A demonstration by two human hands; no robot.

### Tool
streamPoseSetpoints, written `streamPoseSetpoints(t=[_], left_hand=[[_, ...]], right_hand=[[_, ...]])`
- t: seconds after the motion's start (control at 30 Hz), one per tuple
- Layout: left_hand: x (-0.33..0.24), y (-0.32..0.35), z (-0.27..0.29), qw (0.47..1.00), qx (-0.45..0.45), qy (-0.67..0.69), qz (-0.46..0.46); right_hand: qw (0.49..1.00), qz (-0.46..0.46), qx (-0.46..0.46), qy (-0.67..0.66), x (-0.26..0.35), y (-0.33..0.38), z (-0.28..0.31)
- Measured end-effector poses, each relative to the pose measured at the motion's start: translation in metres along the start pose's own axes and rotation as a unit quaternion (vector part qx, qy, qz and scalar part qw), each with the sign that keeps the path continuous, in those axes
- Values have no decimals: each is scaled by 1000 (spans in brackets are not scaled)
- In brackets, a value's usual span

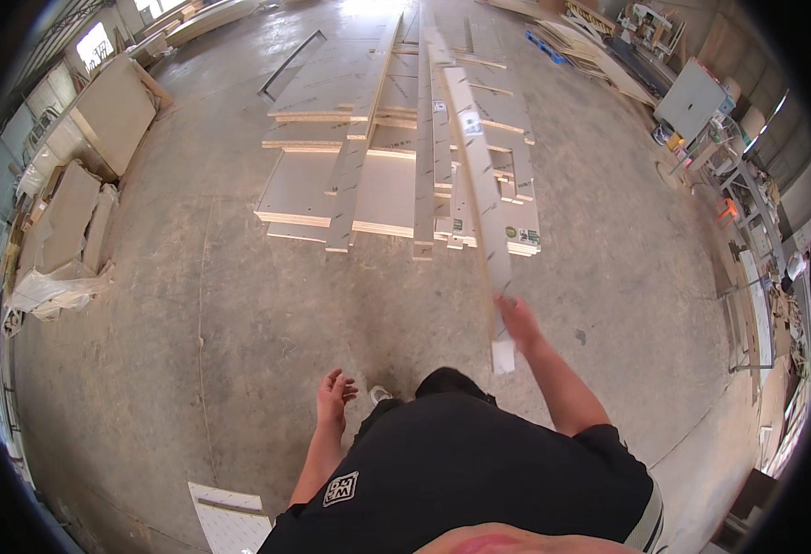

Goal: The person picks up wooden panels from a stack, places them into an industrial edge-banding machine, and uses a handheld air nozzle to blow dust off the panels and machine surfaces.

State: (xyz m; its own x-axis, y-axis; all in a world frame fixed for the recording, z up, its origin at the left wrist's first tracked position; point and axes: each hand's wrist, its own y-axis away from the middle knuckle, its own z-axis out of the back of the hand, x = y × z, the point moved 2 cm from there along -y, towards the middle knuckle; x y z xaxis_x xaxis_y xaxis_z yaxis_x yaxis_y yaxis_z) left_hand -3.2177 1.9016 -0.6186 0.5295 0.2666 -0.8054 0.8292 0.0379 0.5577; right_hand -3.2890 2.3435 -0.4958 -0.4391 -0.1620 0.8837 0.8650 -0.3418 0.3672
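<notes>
My right hand [519, 323] is closed round the near end of a long, narrow pale board [484, 198]. The board slants away from me, and its far part passes over the right side of a stack of flat panels [299, 185]. Several other long strips lie along the top of the stack, among them one left of its middle [348, 189] and one at its centre [424, 175]. My left hand [335, 395] hangs low beside my body, its fingers apart and nothing in them.
Wrapped panels [64, 222] lean at the left. On the right are a grey cabinet [692, 100], metal racks [756, 231] and a small orange object [727, 210]. A dark angled bar [292, 63] stands left of the stack. Behind my left arm lies a white panel [230, 519].
</notes>
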Motion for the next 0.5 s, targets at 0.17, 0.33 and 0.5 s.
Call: streamPoseSetpoints(t=[0.17, 0.33, 0.5], left_hand=[[-27, -41, -13, 999, 1, -29, 15], [-55, -99, -56, 997, -60, -35, -19], [-58, -135, -117, 991, -120, 56, -15]], right_hand=[[998, 21, -28, -51, 37, -129, 25], [997, -28, -28, -68, 65, -283, 36], [998, -10, -24, -60, 114, -444, 35]])
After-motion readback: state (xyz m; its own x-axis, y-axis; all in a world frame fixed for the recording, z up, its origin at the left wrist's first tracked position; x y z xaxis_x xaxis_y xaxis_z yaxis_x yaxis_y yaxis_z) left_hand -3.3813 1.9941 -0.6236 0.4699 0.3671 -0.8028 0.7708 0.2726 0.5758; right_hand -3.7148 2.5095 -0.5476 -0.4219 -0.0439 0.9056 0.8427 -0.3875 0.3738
